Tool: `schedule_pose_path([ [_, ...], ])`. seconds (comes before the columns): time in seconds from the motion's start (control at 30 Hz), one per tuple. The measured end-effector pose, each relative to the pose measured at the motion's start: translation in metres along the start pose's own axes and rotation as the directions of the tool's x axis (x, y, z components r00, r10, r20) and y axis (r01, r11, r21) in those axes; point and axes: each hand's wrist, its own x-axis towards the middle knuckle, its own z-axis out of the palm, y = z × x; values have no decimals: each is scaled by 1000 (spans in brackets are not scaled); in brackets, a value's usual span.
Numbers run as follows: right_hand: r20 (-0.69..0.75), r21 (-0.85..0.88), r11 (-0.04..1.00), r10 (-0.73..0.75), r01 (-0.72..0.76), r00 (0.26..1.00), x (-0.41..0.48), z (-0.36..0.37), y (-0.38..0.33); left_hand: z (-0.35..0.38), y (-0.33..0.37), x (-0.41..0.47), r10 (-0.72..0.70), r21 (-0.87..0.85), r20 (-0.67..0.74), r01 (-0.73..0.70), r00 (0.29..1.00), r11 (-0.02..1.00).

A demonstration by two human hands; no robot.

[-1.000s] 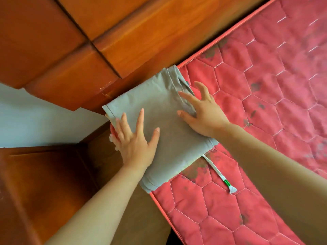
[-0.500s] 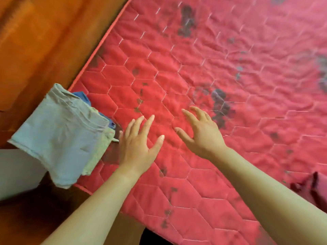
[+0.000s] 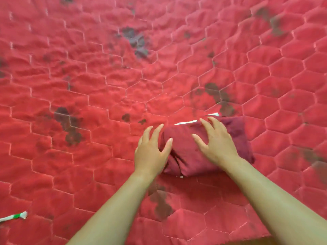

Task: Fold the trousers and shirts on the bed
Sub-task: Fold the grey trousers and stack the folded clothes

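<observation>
Far to the lower left of the maroon garment (image 3: 184, 144), a white cord end with a green band (image 3: 16, 216) is lying on the red mattress (image 3: 88, 85). My left hand (image 3: 150, 152) is sitting at the garment's left edge, fingers spread and gripping nothing, while my right hand (image 3: 215, 142) is lying over its top, equally open. The garment is lying as a compact, rumpled bundle, so I'm judging it roughly folded and needing squaring; what else is waiting I cannot tell.
</observation>
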Motion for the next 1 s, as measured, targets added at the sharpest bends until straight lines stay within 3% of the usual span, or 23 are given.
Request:
schedule_pose_path([
  [0.13, -33, 28, 989, 149, -148, 988, 1, 3, 73, 57, 35, 20, -51, 66, 28, 49, 998, 997],
  [0.23, -21, 48, 972, 231, -230, 973, 1, 14, 110, 85, 41, 31, -185, 112, -15, 186, 983, 976],
  [0.4, 102, 278, 904, 309, -326, 945, 5, 41, 135, 116, 34, 38, -432, -4, -13, 432, 902, 902],
  [0.57, 96, 454, 815, 357, -360, 929, 12, 56, 124, 133, 30, 37, -429, -158, 10, 426, 903, 891],
  [0.77, 107, 525, 770, 362, -362, 926, 10, 55, 118, 126, 21, 34, -336, -433, 45, 321, 941, 842],
  [1.0, 55, 558, 798, 240, -229, 969, -5, 70, 46, 75, -25, 13, -360, -485, -61, 288, 931, 826],
])
